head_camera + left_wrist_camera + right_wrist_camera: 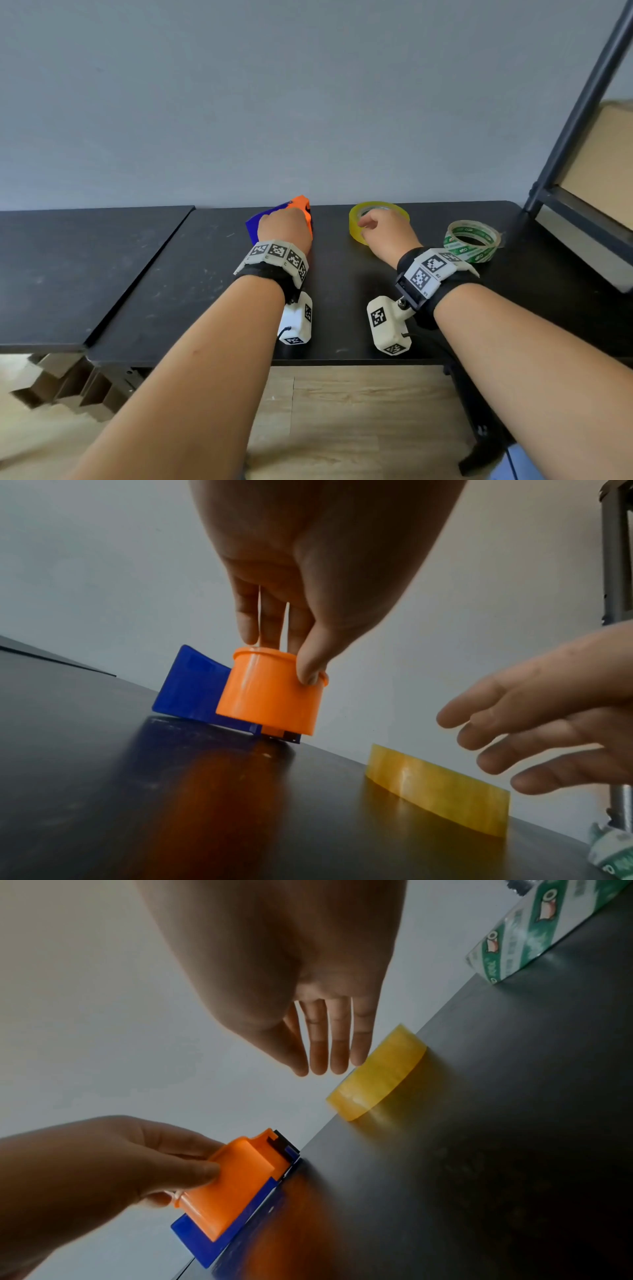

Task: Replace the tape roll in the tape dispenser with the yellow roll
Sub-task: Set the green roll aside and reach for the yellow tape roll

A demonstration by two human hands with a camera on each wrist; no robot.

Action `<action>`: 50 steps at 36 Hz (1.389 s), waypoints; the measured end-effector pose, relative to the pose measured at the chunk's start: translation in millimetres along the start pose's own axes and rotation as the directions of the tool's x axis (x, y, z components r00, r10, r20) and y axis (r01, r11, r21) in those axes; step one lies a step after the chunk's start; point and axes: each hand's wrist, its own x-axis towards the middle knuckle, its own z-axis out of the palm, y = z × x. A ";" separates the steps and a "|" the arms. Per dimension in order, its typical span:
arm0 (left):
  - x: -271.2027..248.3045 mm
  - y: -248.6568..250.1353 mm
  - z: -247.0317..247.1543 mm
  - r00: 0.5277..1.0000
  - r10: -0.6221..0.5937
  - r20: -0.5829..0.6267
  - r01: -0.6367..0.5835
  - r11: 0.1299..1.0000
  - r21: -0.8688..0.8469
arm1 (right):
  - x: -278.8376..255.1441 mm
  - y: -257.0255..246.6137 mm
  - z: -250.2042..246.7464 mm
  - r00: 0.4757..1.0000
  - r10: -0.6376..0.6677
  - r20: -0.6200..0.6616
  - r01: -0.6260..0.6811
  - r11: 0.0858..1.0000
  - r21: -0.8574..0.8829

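A long black worktop runs along a pale grey wall, and a dark metal shelving frame stands at its right end. Near the worktop's back edge, about mid-length, an orange and blue plastic tape dispenser sits on the surface, its blue base down and its orange round hub uppermost. The left hand holds it from above, thumb and fingers pinching the rim of the orange hub. To the right of the dispenser, also close to the back edge, a translucent yellow roll of tape lies flat. The right hand is over it with fingers straight and slightly spread, pointing down at the roll. The wrist views show the fingertips just above the roll's top edge, and whether they touch it cannot be told. Further right, toward the shelving end, a clear roll of tape printed in green and white lies flat, apart from the yellow roll.
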 end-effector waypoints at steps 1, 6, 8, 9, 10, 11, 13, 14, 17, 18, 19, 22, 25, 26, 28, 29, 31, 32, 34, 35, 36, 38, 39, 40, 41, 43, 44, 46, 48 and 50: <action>-2.8 2.0 -6.3 0.999 -0.029 0.040 0.029 1.000 -0.001 | -0.8 -0.6 -0.1 1.000 0.006 0.005 -0.006 1.000 -0.005; -9.6 7.0 -26.7 1.000 -0.022 0.004 0.022 0.996 -0.084 | -4.1 -5.5 -2.6 1.000 0.024 0.016 -0.024 1.000 -0.006; -7.5 5.1 -27.7 0.997 -0.045 -0.061 0.034 0.985 -0.171 | -5.3 -7.3 -3.3 1.000 0.021 0.009 -0.021 1.000 -0.005; -6.1 4.3 -27.7 0.995 -0.063 -0.074 0.045 0.973 -0.225 | -6.3 -8.0 -3.6 1.000 0.021 0.003 -0.021 1.000 -0.009; -5.3 4.3 -29.0 0.993 -0.088 -0.081 0.062 0.957 -0.285 | -6.6 -8.1 -3.8 1.000 0.020 0.001 -0.020 1.000 -0.013; -5.6 4.0 -30.6 0.989 -0.107 -0.101 0.066 0.935 -0.347 | -6.5 -7.6 -3.6 1.000 0.019 0.001 -0.019 1.000 -0.014; -5.8 4.3 -32.0 0.982 -0.146 -0.117 0.086 0.906 -0.415 | -5.2 -6.3 -2.7 1.000 0.022 0.013 -0.021 1.000 -0.009; -6.3 4.5 -32.2 0.982 -0.156 -0.108 0.095 0.897 -0.432 | -4.0 -5.6 -1.8 0.999 0.025 0.022 -0.025 1.000 -0.004; -7.1 5.0 -30.5 0.980 -0.183 -0.080 0.127 0.878 -0.461 | -1.9 -4.5 0.6 0.998 0.041 0.050 -0.041 0.999 -0.001; -7.7 5.5 -30.2 0.979 -0.192 -0.070 0.139 0.875 -0.464 | -1.7 -4.6 1.3 0.997 0.046 0.060 -0.046 0.999 -0.002; -7.7 5.0 -28.9 0.978 -0.196 -0.067 0.143 0.874 -0.464 | -2.0 -4.7 1.9 0.996 0.050 0.071 -0.050 0.999 0.001; -8.9 3.5 -27.0 0.974 -0.216 -0.067 0.164 0.878 -0.449 | -2.0 -5.1 5.0 0.993 0.059 0.099 -0.058 0.998 -0.005; -7.2 0.0 -26.5 0.968 -0.248 -0.042 0.206 0.880 -0.429 | -1.2 -6.9 10.0 0.991 0.057 0.124 -0.055 0.998 -0.016; -6.9 -1.7 -26.2 0.965 -0.262 -0.023 0.229 0.879 -0.418 | -1.0 -8.0 11.7 0.990 0.057 0.132 -0.055 0.998 -0.019; -6.0 -6.4 -24.7 0.960 -0.279 0.004 0.257 0.878 -0.405 | -1.4 -10.5 15.6 0.986 0.051 0.157 -0.048 0.999 -0.025; -5.6 -9.1 -23.2 0.959 -0.285 0.006 0.261 0.869 -0.420 | -1.9 -12.0 17.5 0.984 0.044 0.172 -0.040 0.999 -0.029; -7.6 -13.8 -21.2 0.954 -0.299 0.029 0.283 0.860 -0.425 | -3.2 -14.8 21.5 0.980 0.024 0.197 -0.015 0.999 -0.044; -7.6 -16.5 -19.7 0.944 -0.324 0.053 0.316 0.853 -0.415 | -3.6 -16.2 23.7 0.978 0.009 0.206 0.002 0.998 -0.055; -6.4 -21.3 -16.3 0.925 -0.369 0.089 0.372 0.837 -0.401 | -4.7 -19.2 27.3 0.974 -0.016 0.225 0.035 0.996 -0.082; -7.1 -23.8 -14.4 0.925 -0.368 0.096 0.375 0.840 -0.393 | -4.9 -20.6 28.9 0.972 -0.021 0.233 0.044 0.995 -0.095; -7.0 -26.1 -12.7 0.926 -0.361 0.108 0.374 0.848 -0.375 | -5.1 -22.0 30.2 0.971 -0.020 0.239 0.046 0.994 -0.102; -6.2 -32.2 -7.1 0.933 -0.338 0.123 0.359 0.862 -0.358 | -5.0 -24.6 32.6 0.970 -0.019 0.243 0.047 0.993 -0.111; -5.6 -34.3 -4.4 0.943 -0.313 0.116 0.333 0.869 -0.366 | -4.8 -25.9 33.7 0.970 -0.018 0.243 0.047 0.992 -0.114; -5.6 -35.9 -2.9 0.948 -0.294 0.119 0.318 0.881 -0.350 | -4.1 -26.6 34.8 0.970 -0.017 0.241 0.046 0.992 -0.117; -6.5 -36.6 -2.8 0.949 -0.292 0.115 0.314 0.892 -0.325 | -3.6 -27.1 35.9 0.971 -0.013 0.240 0.043 0.992 -0.119; -6.3 -38.2 -3.0 0.945 -0.311 0.104 0.328 0.903 -0.279 | -2.5 -27.7 38.4 0.971 -0.007 0.240 0.036 0.993 -0.115; -6.2 -38.2 -3.1 0.944 -0.312 0.105 0.329 0.903 -0.277 | -2.1 -28.1 39.6 0.971 -0.005 0.241 0.033 0.993 -0.109; -5.2 -38.6 -1.8 0.954 -0.288 0.088 0.301 0.912 -0.280 | -1.3 -29.9 41.8 0.970 -0.007 0.243 0.031 0.995 -0.093; -4.3 -41.0 0.5 0.968 -0.244 0.056 0.249 0.922 -0.296 | -0.5 -32.6 43.8 0.969 -0.013 0.245 0.032 0.997 -0.077; -4.0 -41.8 0.7 0.981 -0.192 0.015 0.187 0.934 -0.304 | -0.2 -35.6 45.1 0.969 -0.025 0.246 0.043 0.997 -0.068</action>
